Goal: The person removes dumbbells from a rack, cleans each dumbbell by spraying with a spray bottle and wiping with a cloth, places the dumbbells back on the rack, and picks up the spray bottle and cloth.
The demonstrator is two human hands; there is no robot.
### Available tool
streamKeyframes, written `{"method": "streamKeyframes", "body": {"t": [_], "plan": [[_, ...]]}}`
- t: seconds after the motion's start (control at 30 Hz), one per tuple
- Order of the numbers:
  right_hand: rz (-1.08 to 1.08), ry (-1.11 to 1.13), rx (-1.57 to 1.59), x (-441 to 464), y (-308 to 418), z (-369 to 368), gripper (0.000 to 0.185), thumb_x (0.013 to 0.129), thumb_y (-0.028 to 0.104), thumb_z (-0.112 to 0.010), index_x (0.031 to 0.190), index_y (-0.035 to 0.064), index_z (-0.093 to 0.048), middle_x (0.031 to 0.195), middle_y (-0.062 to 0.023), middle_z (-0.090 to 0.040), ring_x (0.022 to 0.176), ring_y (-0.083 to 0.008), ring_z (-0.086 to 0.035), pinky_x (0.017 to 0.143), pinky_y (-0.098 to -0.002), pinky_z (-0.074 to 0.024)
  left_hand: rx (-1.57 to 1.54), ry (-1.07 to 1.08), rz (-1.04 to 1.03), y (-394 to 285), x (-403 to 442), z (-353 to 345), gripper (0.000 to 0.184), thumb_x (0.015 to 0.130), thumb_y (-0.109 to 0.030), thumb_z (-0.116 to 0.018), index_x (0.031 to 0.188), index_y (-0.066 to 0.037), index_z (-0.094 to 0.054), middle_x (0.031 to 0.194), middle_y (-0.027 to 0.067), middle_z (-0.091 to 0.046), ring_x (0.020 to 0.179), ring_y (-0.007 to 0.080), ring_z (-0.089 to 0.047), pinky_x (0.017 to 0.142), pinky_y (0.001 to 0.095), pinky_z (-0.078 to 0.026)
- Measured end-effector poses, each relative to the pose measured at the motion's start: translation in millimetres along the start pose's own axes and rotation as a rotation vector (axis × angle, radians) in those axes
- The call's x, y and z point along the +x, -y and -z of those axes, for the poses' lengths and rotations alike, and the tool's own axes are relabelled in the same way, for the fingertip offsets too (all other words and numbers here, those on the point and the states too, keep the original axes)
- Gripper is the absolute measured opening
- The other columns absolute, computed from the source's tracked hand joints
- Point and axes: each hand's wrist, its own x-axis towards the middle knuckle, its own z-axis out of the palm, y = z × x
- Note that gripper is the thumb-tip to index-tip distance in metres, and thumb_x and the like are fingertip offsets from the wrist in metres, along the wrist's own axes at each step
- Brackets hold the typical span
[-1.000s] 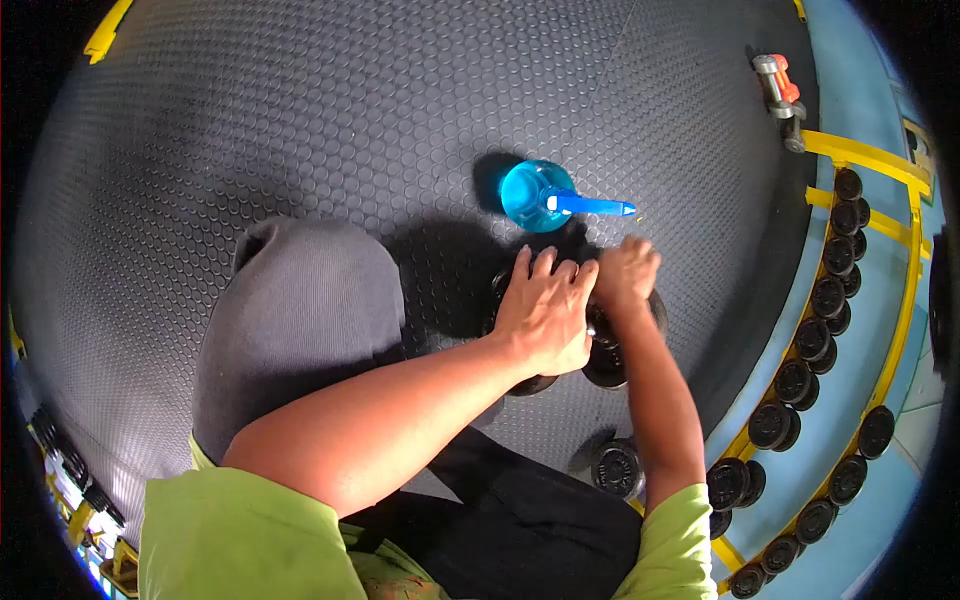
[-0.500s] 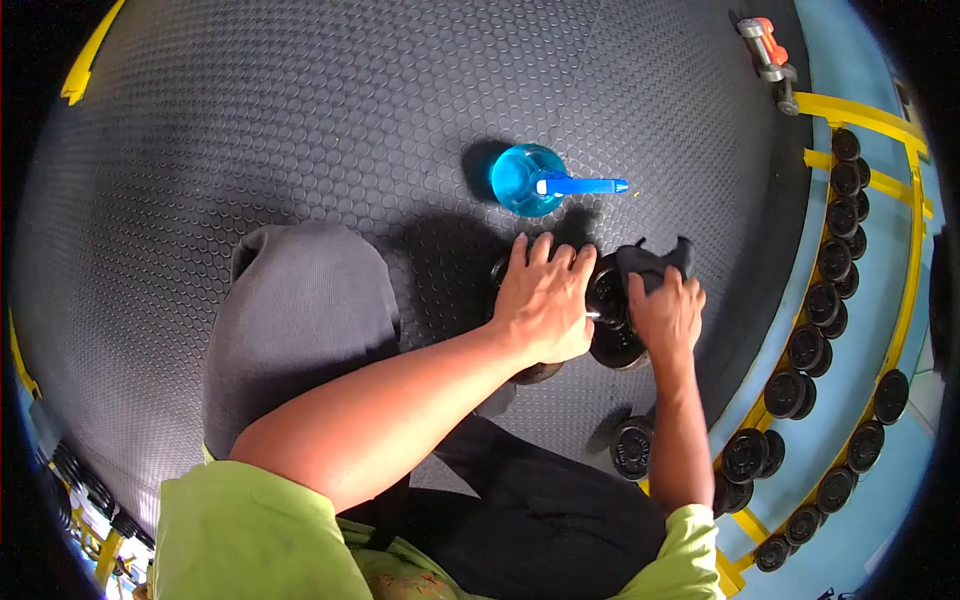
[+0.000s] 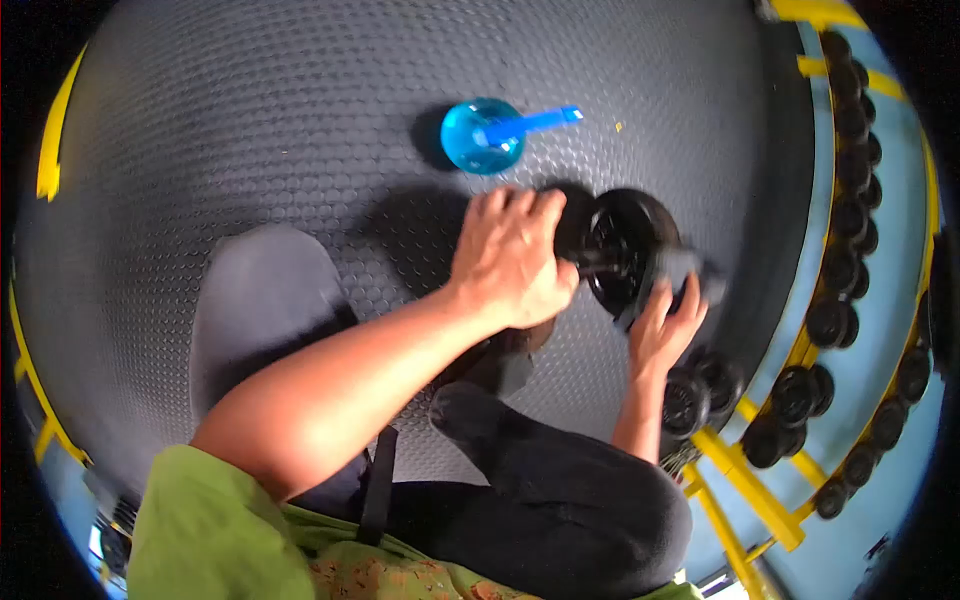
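A black dumbbell [image 3: 628, 215] is on the floor mat in front of me, tilted, with its right-hand plates facing up in plain view. My left hand [image 3: 510, 258] grips its left end, and the plates there are mostly hidden under the fingers and palm. A dark grey cloth [image 3: 690, 278], smeared by motion, is in my right hand [image 3: 662, 325], which presses it against the outer side of the right plates. Beyond the dumbbell stands a spray bottle [image 3: 480, 138] with blue liquid and a blue trigger head.
Black textured rubber matting [image 3: 300, 130] covers the floor. Along the right runs a yellow rack [image 3: 765, 490] carrying rows of black dumbbells [image 3: 797, 393]. My bent knee [image 3: 265, 310] is at the left, and my other leg is folded below the dumbbell.
My right hand and the cloth have moved down along the right plates. The dumbbell has been turned so more of its right plate shows. The camera view has shifted and rotated.
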Motion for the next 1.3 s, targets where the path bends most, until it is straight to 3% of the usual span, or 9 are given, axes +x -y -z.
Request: {"method": "streamKeyframes", "body": {"t": [0.3,0.4,0.53,0.7,0.87,0.97,1.03,1.13,1.3], "plan": [[-0.091,-0.527,0.481,-72,-66,-93,0.067,0.094,0.050,-0.045,0.130,-0.0062,-0.049,0.123,-0.0193,-0.054,0.115,-0.0284,-0.052,0.102,-0.0403,-0.0383,0.035,0.013,-0.156,-1,-3,-1,0.051,0.071,-0.019,-0.067,0.118,-0.001,-0.056,0.115,0.0189,-0.059,0.112,0.0368,-0.051,0.102,0.0453,-0.038],[-0.439,-0.326,1.023,-98,-69,-135,0.061,0.091,0.048,-0.049,0.121,-0.0047,-0.054,0.113,-0.0090,-0.061,0.105,-0.0222,-0.055,0.093,-0.0378,-0.0456,0.052,0.030,-0.164,-1,-1,1,0.046,0.071,-0.019,-0.065,0.113,-0.002,-0.060,0.118,0.0191,-0.058,0.113,0.0359,-0.051,0.102,0.0450,-0.037],[-0.081,-0.171,0.269,-140,-114,-166,0.047,0.095,0.041,-0.045,0.110,-0.0022,-0.056,0.095,-0.0086,-0.062,0.084,-0.0191,-0.056,0.081,-0.0341,-0.0477,0.033,0.049,-0.169,2,4,0,0.045,0.071,-0.017,-0.065,0.113,-0.001,-0.060,0.117,0.0193,-0.058,0.112,0.0363,-0.052,0.101,0.0439,-0.038],[-0.874,0.387,0.604,-160,-101,-163,0.040,0.099,0.022,-0.035,0.076,-0.0036,-0.055,0.075,-0.0134,-0.060,0.066,-0.0241,-0.046,0.064,-0.0397,-0.0418,-0.009,0.085,-0.122,4,10,4,0.045,0.071,-0.016,-0.065,0.112,-0.001,-0.059,0.116,0.0181,-0.059,0.111,0.0353,-0.053,0.101,0.0425,-0.038],[-0.145,-0.149,0.478,-82,7,-55,0.023,0.096,0.018,-0.042,0.087,0.0019,-0.056,0.081,-0.0162,-0.055,0.068,-0.0335,-0.049,0.064,-0.0400,-0.0405,0.009,0.051,-0.154,5,9,4,0.045,0.071,-0.017,-0.065,0.113,-0.001,-0.059,0.114,0.0178,-0.060,0.110,0.0352,-0.054,0.100,0.0428,-0.039],[0.217,0.199,0.105,-59,26,-40,0.026,0.096,0.022,-0.050,0.105,-0.0016,-0.057,0.087,-0.0214,-0.056,0.075,-0.0433,-0.054,0.069,-0.0466,-0.0448,-0.020,0.052,-0.143,7,10,3,0.046,0.071,-0.017,-0.065,0.114,0.000,-0.058,0.113,0.0182,-0.060,0.110,0.0354,-0.053,0.100,0.0439,-0.038],[-0.369,0.708,0.342,-55,52,-34,0.054,0.096,0.033,-0.054,0.139,0.0007,-0.042,0.109,-0.0305,-0.061,0.104,-0.0501,-0.057,0.082,-0.0487,-0.0489,-0.035,0.047,-0.131,7,10,3,0.047,0.071,-0.017,-0.066,0.114,0.001,-0.058,0.113,0.0186,-0.060,0.110,0.0354,-0.053,0.101,0.0449,-0.038],[-0.152,0.904,0.624,-45,33,-36,0.047,0.095,0.032,-0.057,0.131,0.0033,-0.051,0.104,-0.0277,-0.064,0.100,-0.0453,-0.061,0.083,-0.0487,-0.0502,-0.032,0.057,-0.139,9,10,4,0.047,0.073,-0.019,-0.065,0.114,0.001,-0.058,0.112,0.0189,-0.060,0.109,0.0355,-0.054,0.100,0.0446,-0.038],[-0.246,0.491,0.162,-4,46,-43,0.024,0.093,0.030,-0.056,0.094,0.0074,-0.062,0.074,-0.0267,-0.064,0.076,-0.0458,-0.064,0.068,-0.0537,-0.0515,-0.045,0.032,-0.164,4,10,4,0.049,0.078,-0.029,-0.065,0.116,0.002,-0.057,0.107,0.0200,-0.061,0.105,0.0366,-0.055,0.097,0.0450,-0.039]]}}
